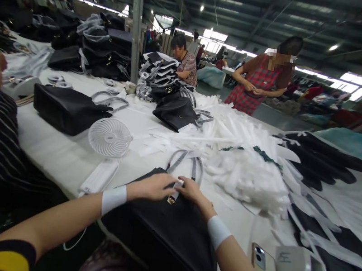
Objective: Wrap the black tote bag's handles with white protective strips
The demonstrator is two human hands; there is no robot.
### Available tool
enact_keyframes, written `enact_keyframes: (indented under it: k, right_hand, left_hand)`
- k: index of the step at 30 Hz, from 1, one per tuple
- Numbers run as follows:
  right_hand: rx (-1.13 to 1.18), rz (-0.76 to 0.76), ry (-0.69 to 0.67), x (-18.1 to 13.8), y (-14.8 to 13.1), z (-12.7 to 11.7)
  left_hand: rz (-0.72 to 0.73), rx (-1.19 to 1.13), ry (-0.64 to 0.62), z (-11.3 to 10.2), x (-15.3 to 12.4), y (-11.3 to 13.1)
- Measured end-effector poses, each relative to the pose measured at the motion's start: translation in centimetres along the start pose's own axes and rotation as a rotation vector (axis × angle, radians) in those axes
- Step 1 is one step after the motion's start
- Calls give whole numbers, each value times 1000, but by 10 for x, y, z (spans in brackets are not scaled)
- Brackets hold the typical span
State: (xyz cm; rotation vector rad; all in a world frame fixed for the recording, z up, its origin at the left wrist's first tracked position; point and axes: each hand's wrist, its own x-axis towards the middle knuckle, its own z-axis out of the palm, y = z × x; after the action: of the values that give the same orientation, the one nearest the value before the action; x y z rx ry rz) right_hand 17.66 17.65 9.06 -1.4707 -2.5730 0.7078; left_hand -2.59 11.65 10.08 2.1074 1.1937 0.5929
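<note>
A black handbag [168, 234] lies on the white table [54, 152] right in front of me, its grey wrapped handles [186, 159] pointing away. Both my hands meet at the bag's top edge. My left hand [152, 187] and my right hand [192, 191] are closed in a pinch on a small white wrapped piece with a gold metal fitting [173, 196] on the bag. White wristbands sit on both my wrists.
A small white fan [109, 137] and a white mask [98, 177] lie to the left. Another black bag [65, 108] and a pile of white wrapping [247, 173] lie further off. A phone [263, 267] rests at right. A person in stripes sits at my left; other workers stand beyond.
</note>
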Motion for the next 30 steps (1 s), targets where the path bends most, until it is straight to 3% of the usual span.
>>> enact_keyframes:
  k: [2,4,8,12,15,19,21,24,30]
  right_hand:
    - [-23,16,35,-9,7,13]
    - [-33,-15,69,-25,9,22]
    - [-21,-197,-48,-70,-1,49]
    - [55,-181,-149,-96,-5,79]
    - [249,-75,39,-84,12,76]
    - [240,443,405,-43,57,40]
    - [168,606,405,-23,78,25]
    - [143,672,335,-1,96,21]
    - [161,712,345,26,97,39]
  left_hand:
    - [-19,130,-250,23,-30,-9]
    - [-38,223,-363,34,-49,-13]
    - [-43,290,-382,35,-58,-12]
    - [-66,297,-419,41,-58,-5]
    - [-81,271,-368,42,-61,-2]
    - [-143,114,-188,22,-50,-3]
    - [-199,39,-69,7,-35,-9]
    - [-273,-2,29,-6,-9,-26]
    - [-462,34,102,7,50,-76]
